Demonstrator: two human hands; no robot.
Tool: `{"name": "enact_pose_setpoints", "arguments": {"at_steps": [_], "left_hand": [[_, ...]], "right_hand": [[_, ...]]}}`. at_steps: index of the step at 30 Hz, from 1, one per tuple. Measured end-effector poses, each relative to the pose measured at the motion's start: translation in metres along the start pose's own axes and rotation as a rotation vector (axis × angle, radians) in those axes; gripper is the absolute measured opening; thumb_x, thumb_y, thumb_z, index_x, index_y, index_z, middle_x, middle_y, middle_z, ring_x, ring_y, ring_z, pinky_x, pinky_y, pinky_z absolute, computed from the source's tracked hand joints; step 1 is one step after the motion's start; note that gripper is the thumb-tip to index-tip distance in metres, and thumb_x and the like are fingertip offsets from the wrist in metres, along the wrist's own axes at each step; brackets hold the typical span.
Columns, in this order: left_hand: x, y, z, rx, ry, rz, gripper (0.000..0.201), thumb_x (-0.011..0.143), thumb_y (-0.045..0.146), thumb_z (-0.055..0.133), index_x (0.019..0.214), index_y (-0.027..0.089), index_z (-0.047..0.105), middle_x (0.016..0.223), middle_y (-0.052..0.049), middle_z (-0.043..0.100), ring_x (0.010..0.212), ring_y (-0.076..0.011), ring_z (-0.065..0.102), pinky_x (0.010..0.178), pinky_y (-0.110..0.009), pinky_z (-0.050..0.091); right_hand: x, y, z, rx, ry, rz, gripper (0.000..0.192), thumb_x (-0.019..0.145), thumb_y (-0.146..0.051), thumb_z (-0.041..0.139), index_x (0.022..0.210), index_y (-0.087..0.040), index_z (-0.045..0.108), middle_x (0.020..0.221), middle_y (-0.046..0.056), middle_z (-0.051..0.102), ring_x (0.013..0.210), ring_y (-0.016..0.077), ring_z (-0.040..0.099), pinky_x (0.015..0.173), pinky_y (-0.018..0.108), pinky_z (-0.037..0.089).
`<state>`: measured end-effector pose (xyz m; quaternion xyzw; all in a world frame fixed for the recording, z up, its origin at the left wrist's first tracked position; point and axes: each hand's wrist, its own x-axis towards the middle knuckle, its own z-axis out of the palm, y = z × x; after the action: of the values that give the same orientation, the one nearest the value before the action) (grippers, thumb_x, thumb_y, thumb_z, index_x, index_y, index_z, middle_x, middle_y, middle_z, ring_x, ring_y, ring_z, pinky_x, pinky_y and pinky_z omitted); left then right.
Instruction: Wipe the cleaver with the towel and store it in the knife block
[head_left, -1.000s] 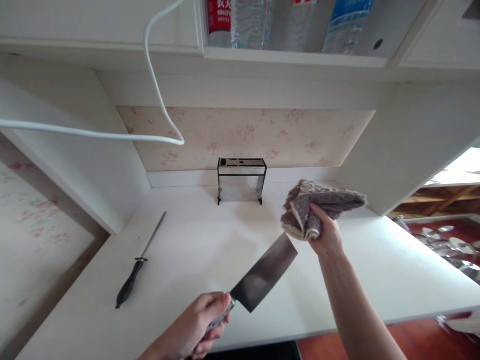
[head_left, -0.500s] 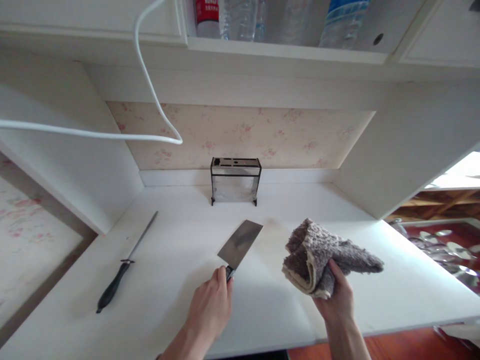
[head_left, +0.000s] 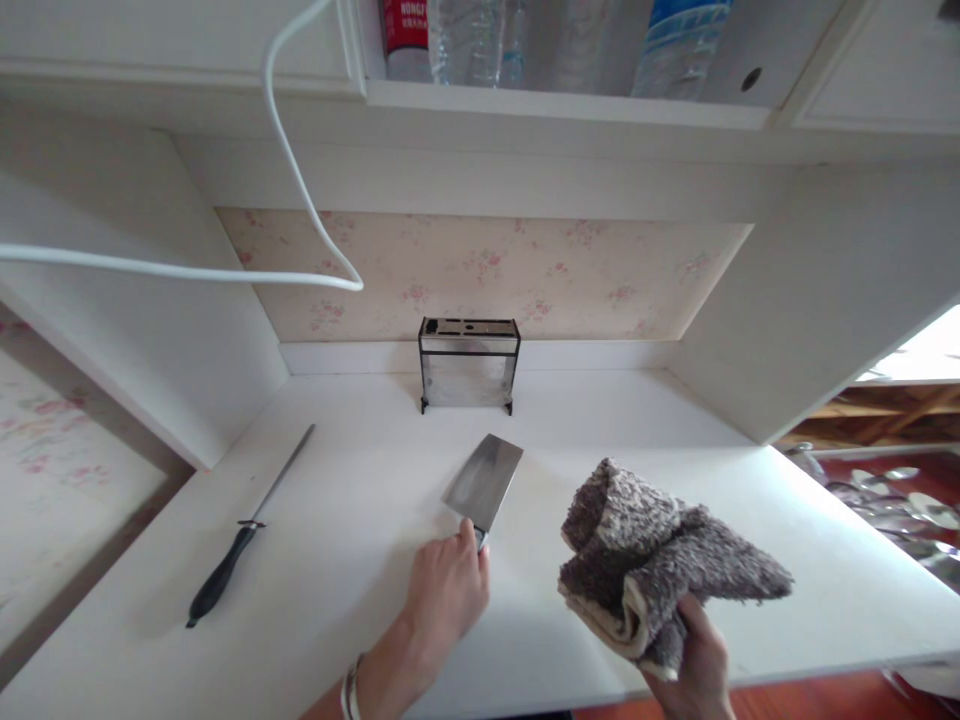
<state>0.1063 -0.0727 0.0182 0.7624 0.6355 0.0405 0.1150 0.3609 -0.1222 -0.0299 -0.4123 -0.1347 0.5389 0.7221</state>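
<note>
My left hand (head_left: 450, 580) is wrapped round the handle of a cleaver (head_left: 487, 480), whose broad steel blade points away from me over the white counter. The fingers cover most of the handle. In my right hand (head_left: 697, 655) is a bunched, fluffy grey-brown towel (head_left: 660, 560) with a pale edge, held above the counter to the right of the cleaver. Off to the left lies a sharpening steel (head_left: 251, 523) with a black handle. A knife block (head_left: 469, 365) with a clear front and slotted top stands at the back.
A white cable (head_left: 300, 190) hangs across the upper left. Plastic bottles (head_left: 465, 40) stand in the open cupboard above. Side panels (head_left: 847, 260) bound the white counter (head_left: 360, 480). Shiny metal items (head_left: 892, 510) lie beyond its right edge.
My left hand and the cleaver's handle have shifted right and slightly away from me, turning the blade a little. My right hand has lowered the towel towards me.
</note>
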Motion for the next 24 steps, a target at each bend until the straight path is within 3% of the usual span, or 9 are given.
{"name": "enact_pose_setpoints", "arguments": {"at_steps": [7,13,19,24], "left_hand": [[0.011,0.027,-0.005,-0.009,-0.061,0.069,0.026,0.086,0.03,0.046,0.089,0.013,0.066,0.085,-0.015,0.07,0.082,-0.0276,0.067,0.07,-0.036,0.048],[0.017,0.04,0.003,-0.083,-0.082,0.17,0.037,0.09,0.041,0.043,0.085,0.014,0.068,0.083,-0.016,0.07,0.081,-0.028,0.067,0.068,-0.036,0.049],[0.016,0.001,-0.014,-0.325,-0.017,0.219,0.039,0.093,0.037,0.035,0.081,0.018,0.067,0.077,-0.01,0.07,0.073,-0.0227,0.067,0.068,-0.033,0.048],[0.016,-0.041,-0.035,-1.07,0.008,0.058,0.035,0.089,0.05,0.042,0.085,0.019,0.058,0.074,-0.002,0.065,0.054,-0.0131,0.06,0.049,-0.024,0.045]], "right_hand": [[-0.009,0.009,0.005,0.031,-0.018,0.128,0.025,0.055,-0.029,0.082,0.064,-0.016,0.063,0.06,0.003,0.068,0.057,0.0229,0.068,0.055,0.03,0.058],[-0.017,0.007,0.04,0.004,0.04,0.195,0.032,0.046,-0.032,0.086,0.066,-0.017,0.066,0.067,0.005,0.071,0.06,0.0252,0.068,0.056,0.035,0.058],[-0.018,0.002,0.073,-0.115,-0.051,0.163,0.038,0.045,-0.033,0.088,0.07,-0.016,0.065,0.071,0.006,0.07,0.062,0.0236,0.067,0.058,0.031,0.056],[-0.024,0.005,0.127,-0.418,-0.258,0.19,0.047,0.069,-0.035,0.079,0.107,-0.016,0.059,0.1,0.009,0.07,0.092,0.0262,0.066,0.077,0.034,0.054]]}}
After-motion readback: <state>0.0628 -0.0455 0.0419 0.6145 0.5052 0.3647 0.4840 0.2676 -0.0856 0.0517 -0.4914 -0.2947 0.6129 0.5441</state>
